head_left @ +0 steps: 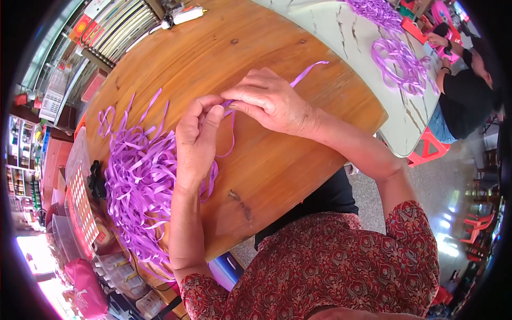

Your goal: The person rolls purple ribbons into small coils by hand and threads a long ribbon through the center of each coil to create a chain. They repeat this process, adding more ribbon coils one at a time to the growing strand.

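Note:
My left hand [196, 136] and my right hand [274, 102] meet over the middle of the wooden table, fingertips nearly touching. Both pinch a narrow purple ribbon [308, 73]; one end sticks out beyond my right hand, and a thin loop hangs below the fingers. My fingers hide most of the part being held. Beside my left forearm lies a large tangled heap of purple ribbon [140, 184], with loose ends trailing away from me across the wood.
The wooden table [277, 176] fills the middle. A white marbled table [341, 32] at the far right bears more purple ribbon [400, 64]. Another person [469, 96] in black works there near a red stool [428, 148]. Stacked papers [120, 29] and a white device [188, 15] edge the far left.

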Tool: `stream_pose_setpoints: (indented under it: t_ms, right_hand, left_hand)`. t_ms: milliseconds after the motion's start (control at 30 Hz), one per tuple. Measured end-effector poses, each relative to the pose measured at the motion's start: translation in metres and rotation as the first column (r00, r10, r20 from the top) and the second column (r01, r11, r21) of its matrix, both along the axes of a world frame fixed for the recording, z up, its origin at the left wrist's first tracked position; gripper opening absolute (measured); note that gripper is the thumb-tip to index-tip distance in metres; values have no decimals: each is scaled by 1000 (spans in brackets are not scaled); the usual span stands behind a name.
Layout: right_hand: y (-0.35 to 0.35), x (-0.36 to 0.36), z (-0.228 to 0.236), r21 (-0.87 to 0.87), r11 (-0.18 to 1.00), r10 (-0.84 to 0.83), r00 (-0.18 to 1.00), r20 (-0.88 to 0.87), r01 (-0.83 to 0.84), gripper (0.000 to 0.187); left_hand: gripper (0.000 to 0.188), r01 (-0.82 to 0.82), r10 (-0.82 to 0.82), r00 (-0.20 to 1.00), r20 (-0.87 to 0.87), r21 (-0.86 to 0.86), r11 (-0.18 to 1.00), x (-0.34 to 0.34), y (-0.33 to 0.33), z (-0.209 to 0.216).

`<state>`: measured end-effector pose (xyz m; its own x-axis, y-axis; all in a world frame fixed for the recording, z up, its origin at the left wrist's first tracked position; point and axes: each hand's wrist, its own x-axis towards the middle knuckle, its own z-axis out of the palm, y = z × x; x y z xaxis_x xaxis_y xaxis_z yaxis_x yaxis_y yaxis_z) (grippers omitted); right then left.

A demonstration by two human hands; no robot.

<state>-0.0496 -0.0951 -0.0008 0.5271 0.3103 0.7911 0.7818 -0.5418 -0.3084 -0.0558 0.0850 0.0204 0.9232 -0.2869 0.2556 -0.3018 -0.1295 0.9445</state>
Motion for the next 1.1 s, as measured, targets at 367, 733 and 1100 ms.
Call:
stream_pose_setpoints:
  t_ms: [367, 733, 1100]
  right_hand:
    - [-10, -26, 17, -256, 965, -20, 993, 119, 50, 28]
    - [-66, -59, 54, -186, 981, -24, 991, 128, 48, 17]
    - [-233, -114, 6, 165, 922, -217, 819, -531, 351, 11]
  left_hand:
    - [9, 41, -67, 977, -202, -130, 991, -11, -6, -5]
    - [9, -25, -77, 903, 423, 232, 972, -30, 17, 31]
    - [10, -341, 30, 830, 556, 464, 818, -30, 109, 26]
